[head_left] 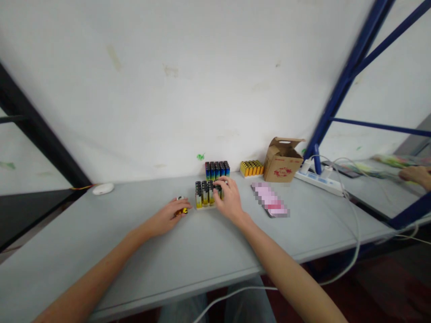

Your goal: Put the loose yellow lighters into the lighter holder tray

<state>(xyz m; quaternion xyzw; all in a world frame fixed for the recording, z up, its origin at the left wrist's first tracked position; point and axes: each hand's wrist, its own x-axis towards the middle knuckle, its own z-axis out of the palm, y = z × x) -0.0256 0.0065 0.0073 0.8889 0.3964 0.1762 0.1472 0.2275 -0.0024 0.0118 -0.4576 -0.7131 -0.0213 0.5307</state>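
My left hand rests low over the grey table with its fingers curled around gold batteries; how many it holds is partly hidden. Just to its right stands a block of black-and-gold batteries, upright in rows on a low white tray. My right hand reaches over the right end of this block, thumb and fingers bent around the battery tops there. Its fingers cover part of that end. Behind the block are blue batteries with dark tops, also upright in rows.
Yellow batteries stand near the wall beside an opened cardboard box. A phone lies right of my right hand. Further right are a white power strip, cables and a blue frame post. Another person's hand shows at far right. A white oval device lies left.
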